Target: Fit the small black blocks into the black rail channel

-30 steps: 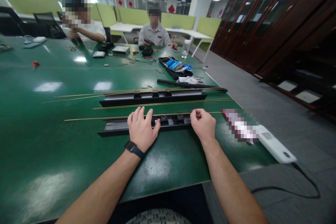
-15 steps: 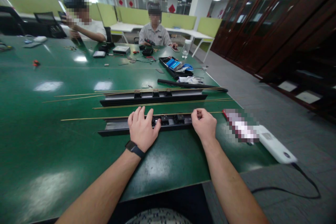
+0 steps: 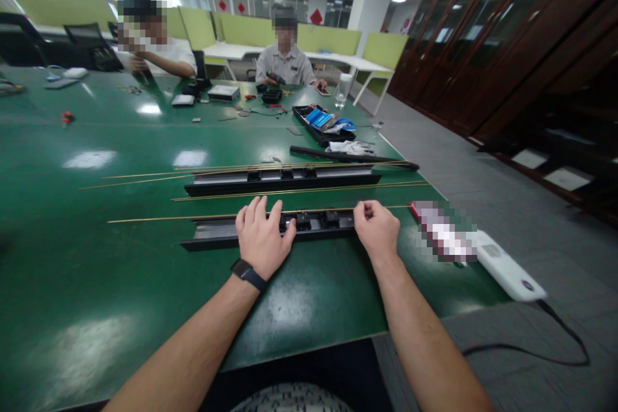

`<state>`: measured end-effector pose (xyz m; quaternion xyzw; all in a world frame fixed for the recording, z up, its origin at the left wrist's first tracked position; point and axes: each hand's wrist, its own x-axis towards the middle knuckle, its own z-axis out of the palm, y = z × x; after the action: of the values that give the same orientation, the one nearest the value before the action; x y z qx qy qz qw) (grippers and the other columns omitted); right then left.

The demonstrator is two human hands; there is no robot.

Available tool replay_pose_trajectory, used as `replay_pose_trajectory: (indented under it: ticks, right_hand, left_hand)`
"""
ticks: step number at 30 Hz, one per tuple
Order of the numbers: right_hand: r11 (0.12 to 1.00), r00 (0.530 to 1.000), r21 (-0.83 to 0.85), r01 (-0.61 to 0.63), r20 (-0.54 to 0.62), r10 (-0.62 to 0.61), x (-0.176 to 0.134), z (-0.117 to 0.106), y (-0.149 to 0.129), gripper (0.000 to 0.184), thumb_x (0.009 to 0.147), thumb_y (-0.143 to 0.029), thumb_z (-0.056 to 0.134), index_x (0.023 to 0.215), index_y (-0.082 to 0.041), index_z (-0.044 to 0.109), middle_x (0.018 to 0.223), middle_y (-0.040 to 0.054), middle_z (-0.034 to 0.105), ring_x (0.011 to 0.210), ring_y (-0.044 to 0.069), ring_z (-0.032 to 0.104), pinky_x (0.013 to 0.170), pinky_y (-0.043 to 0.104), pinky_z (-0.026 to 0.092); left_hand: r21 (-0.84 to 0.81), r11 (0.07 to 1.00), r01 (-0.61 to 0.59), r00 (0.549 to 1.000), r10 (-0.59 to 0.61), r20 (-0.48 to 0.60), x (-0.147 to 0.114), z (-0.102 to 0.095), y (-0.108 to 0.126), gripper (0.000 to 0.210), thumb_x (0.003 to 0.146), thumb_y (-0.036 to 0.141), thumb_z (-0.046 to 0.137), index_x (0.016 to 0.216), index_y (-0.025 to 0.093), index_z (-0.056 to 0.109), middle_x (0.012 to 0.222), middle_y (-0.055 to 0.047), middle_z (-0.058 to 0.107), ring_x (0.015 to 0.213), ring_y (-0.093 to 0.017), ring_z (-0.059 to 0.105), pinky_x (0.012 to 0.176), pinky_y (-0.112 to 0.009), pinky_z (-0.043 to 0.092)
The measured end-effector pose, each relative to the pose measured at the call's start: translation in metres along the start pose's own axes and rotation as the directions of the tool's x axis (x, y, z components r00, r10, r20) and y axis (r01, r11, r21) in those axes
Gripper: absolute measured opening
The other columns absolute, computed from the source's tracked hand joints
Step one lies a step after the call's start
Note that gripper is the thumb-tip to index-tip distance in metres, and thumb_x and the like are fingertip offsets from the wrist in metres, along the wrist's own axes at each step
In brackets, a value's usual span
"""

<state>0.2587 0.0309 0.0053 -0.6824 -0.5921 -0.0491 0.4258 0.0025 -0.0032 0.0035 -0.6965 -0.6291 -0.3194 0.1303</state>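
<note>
A black channel-shaped rail (image 3: 212, 241) lies crosswise in front of me, with small black blocks (image 3: 331, 217) set in its trough. Along its far edge runs a thin gold-coloured rod (image 3: 159, 219), which sticks out past both ends. My left hand (image 3: 263, 232) rests across the rail, fingers spread and pointing away; what lies under the palm is hidden. At the rail's right end my right hand (image 3: 376, 225) is closed in a pinch on the rod. Beyond them is a second black rail (image 3: 284, 187) with similar blocks, and more gold rods (image 3: 217, 197) lie beside and over it.
A phone-like red-edged object (image 3: 441, 232), blurred out, and a white corded device (image 3: 509, 267) lie at the right table edge. Farther back are a black tube (image 3: 352, 158), gloves (image 3: 350, 147) and a black tray (image 3: 316, 125). Two people sit across the green table (image 3: 120, 296).
The rod's left end has slid slightly farther left. Both hands stay in nearly the same place.
</note>
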Motion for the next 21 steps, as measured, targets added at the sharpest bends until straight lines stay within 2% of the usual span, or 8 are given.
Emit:
replay_pose_trajectory:
  ticks: [7,14,21]
  right_hand:
    - [0.997,0.997,0.021,0.068,0.032,-0.069,-0.0021,0.0032,-0.0006,0.032,0.096,-0.044,0.053,0.082,-0.022,0.072,0.073,0.0045,0.072,0.074,0.021,0.065,0.074,0.031,0.045]
    - [1.000,1.000,0.004,-0.020,-0.005,0.020,-0.0002,0.0004,0.0009,0.031,0.095,-0.044,0.053,0.082,-0.022,0.072,0.074,0.0053,0.074,0.074,0.021,0.066,0.073,0.032,0.044]
    - [0.999,0.999,0.015,0.030,0.022,-0.031,-0.0018,0.0006,-0.0027,0.033,0.096,-0.045,0.053,0.079,-0.022,0.070,0.072,0.0051,0.072,0.073,0.021,0.065,0.073,0.032,0.044]
  left_hand:
    - [0.018,1.000,0.005,1.000,-0.005,0.009,0.0002,-0.0002,0.0006,0.045,0.098,0.045,0.059,0.133,0.019,0.071,0.145,-0.021,0.064,0.144,-0.038,0.051,0.120,-0.058,0.035]
    - [-0.005,1.000,0.004,1.000,-0.004,0.016,0.0001,-0.0011,0.0002,0.045,0.098,0.044,0.059,0.133,0.019,0.071,0.146,-0.022,0.063,0.144,-0.039,0.051,0.120,-0.059,0.034]
    - [0.000,1.000,0.004,1.000,-0.004,0.017,0.0005,-0.0011,0.0006,0.044,0.098,0.045,0.059,0.133,0.020,0.071,0.146,-0.021,0.063,0.144,-0.039,0.051,0.120,-0.058,0.034]
